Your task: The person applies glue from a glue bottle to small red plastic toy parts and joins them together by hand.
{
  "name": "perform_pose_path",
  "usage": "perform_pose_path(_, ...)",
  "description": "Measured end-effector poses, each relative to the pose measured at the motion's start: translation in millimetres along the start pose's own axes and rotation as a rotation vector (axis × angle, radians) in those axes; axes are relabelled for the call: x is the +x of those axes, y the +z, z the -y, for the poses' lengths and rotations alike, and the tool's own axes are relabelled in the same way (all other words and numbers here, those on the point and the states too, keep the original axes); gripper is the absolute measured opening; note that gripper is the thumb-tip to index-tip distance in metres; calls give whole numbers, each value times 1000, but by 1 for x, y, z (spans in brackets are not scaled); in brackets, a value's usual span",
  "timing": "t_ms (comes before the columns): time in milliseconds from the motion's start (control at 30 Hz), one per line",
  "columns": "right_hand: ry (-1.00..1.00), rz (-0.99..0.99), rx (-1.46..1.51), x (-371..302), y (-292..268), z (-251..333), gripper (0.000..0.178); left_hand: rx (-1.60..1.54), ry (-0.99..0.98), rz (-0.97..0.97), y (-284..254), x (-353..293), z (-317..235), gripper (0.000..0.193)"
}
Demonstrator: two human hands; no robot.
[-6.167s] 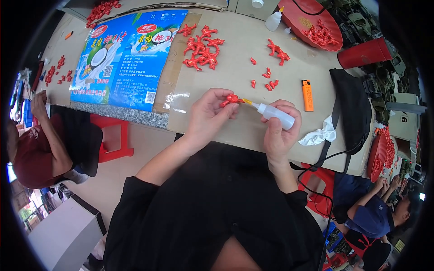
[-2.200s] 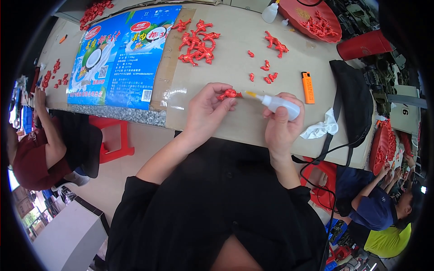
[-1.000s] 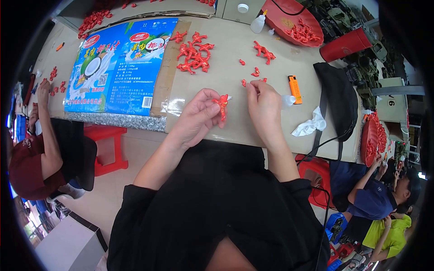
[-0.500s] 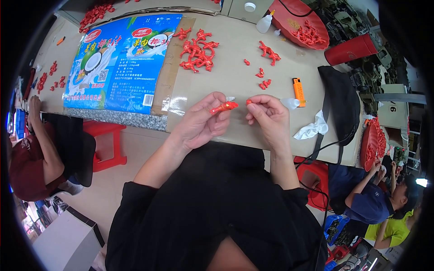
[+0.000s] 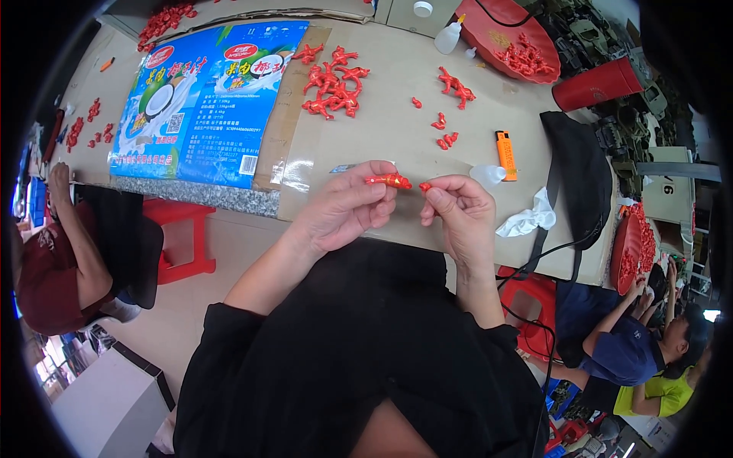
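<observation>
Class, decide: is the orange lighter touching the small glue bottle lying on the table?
Cannot tell: in the head view the lighter and bottle lie edge to edge, no plain gap.

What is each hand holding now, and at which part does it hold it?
The left hand pinches a red plastic figure by its left end. The right hand pinches a small red piece between its fingertips; the exact part cannot be told.

The person wears a black top with sleeves pushed up, hands (image 5: 397,210) bare.
</observation>
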State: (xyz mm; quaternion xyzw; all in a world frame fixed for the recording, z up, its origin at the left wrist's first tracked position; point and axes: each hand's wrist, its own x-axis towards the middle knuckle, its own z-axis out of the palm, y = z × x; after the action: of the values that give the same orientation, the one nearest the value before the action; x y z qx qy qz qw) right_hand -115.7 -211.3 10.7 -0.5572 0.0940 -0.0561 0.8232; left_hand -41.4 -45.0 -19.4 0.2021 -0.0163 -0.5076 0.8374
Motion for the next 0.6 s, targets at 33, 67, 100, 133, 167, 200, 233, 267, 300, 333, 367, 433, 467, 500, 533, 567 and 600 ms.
perform_pose_path(33,12,9,-9,-1,1,0,13,64,21,37,0,0,1,22)
perform_pose_path(67,14,7,-8,-3,3,0,13,64,19,36,1,0,2,22)
perform_pose_path(100,-27,3,-73,-4,6,1,12,113,37,30,3,1,2,20)
perform_pose_path(133,-67,-1,-139,-5,9,2,10,161,54,26,5,1,3,18)
perform_pose_path(167,-66,-4,-137,-6,11,1,10,161,51,25,4,1,4,18)
perform_pose_path(200,-86,-21,-179,-6,12,1,10,190,76,18,3,2,6,16)
perform_pose_path(233,-107,-37,-221,-7,13,0,9,220,102,11,3,2,8,14)
perform_pose_path(267,-105,-39,-219,-8,15,-1,9,219,99,10,2,2,9,14)
perform_pose_path(300,-114,-58,-242,-9,17,-2,9,253,128,-6,1,3,11,17)
perform_pose_path(333,-124,-76,-265,-9,18,-3,9,287,158,-21,1,4,12,19)
perform_pose_path(367,-123,-75,-264,-9,16,-6,9,287,158,-23,1,4,13,19)
perform_pose_path(433,-286,-83,-484,-8,12,-12,9,301,167,-12,1,4,13,18)
perform_pose_path(467,-285,-83,-484,-8,12,-12,9,300,167,-13,0,4,13,18)
perform_pose_path(500,-284,-90,-479,-8,13,-12,9,309,167,-10,0,4,13,18)
perform_pose_path(533,-284,-97,-475,-8,13,-13,9,318,168,-6,-1,4,13,18)
perform_pose_path(567,-283,-96,-475,-8,13,-13,9,316,168,-7,-1,3,13,18)
perform_pose_path(600,-285,-99,-482,-8,13,-14,8,321,168,-5,-1,3,13,19)
